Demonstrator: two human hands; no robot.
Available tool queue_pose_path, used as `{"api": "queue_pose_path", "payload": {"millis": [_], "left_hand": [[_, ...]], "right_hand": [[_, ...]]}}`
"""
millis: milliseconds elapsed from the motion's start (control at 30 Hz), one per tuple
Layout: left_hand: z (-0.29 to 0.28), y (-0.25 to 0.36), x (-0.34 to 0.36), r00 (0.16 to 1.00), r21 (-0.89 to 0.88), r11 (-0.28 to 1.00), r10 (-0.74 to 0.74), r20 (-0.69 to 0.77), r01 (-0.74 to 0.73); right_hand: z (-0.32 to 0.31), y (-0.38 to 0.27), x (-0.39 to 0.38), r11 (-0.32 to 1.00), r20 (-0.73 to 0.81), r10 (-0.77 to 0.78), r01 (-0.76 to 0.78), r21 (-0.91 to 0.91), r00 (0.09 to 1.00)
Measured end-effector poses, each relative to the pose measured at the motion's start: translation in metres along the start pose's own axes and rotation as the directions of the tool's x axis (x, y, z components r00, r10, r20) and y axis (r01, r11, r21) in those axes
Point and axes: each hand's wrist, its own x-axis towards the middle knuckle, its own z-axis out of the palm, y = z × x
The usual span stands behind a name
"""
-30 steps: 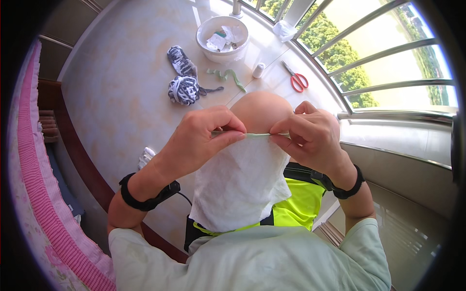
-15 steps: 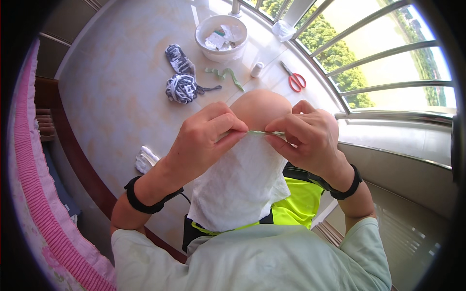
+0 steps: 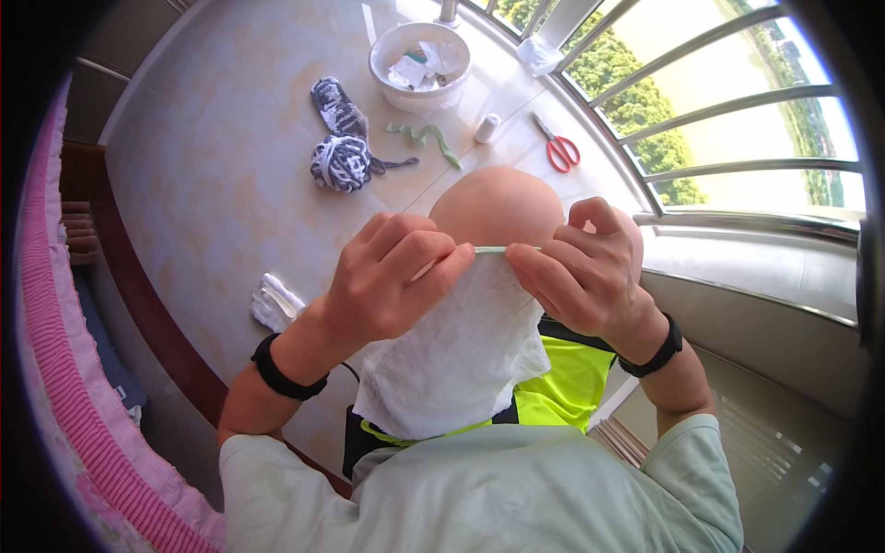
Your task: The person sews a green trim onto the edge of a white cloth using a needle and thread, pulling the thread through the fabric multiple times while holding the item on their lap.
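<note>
A white cloth (image 3: 442,341) lies over my thigh, its far edge raised just behind my bare knee. Along that edge runs a thin pale green strip (image 3: 490,250), stretched straight between my fingertips. My left hand (image 3: 392,276) pinches the edge at its left end, thumb and fingers pressed together. At the other end my right hand (image 3: 581,267) does the same, a short gap away. My fingers hide most of what each pinch holds. Beyond the knee, a wavy loose green strip (image 3: 424,138) lies on the floor.
On the tiled floor stand a white bin (image 3: 420,97) with scraps and a white thread spool (image 3: 488,128). Red-handled scissors (image 3: 559,147) lie by the window railing. Grey-and-white yarn (image 3: 341,163) and a white fabric piece (image 3: 276,302) are to the left. A pink-edged bedspread (image 3: 92,378) borders the left.
Both hands have turned over the cloth's edge, knuckles now more on top. The green strip between them looks straighter and tighter. The view has shifted slightly.
</note>
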Motion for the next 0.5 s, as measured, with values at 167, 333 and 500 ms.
{"api": "queue_pose_path", "payload": {"millis": [167,333,500], "left_hand": [[0.001,-0.002,-0.004,0.988,0.121,0.981,0.154,0.007,-0.154],[0.005,-0.007,-0.011,0.965,0.181,0.949,0.262,0.000,-0.257],[0.004,-0.016,-0.009,0.943,0.246,0.914,0.332,0.001,-0.322]], "right_hand": [[-0.003,-0.002,0.001,0.997,0.028,-0.055,0.056,-0.054,0.998],[-0.002,-0.001,-0.001,0.989,0.001,-0.137,0.137,-0.063,0.991],[0.002,-0.003,-0.001,0.988,0.001,-0.139,0.139,-0.072,0.990]]}}
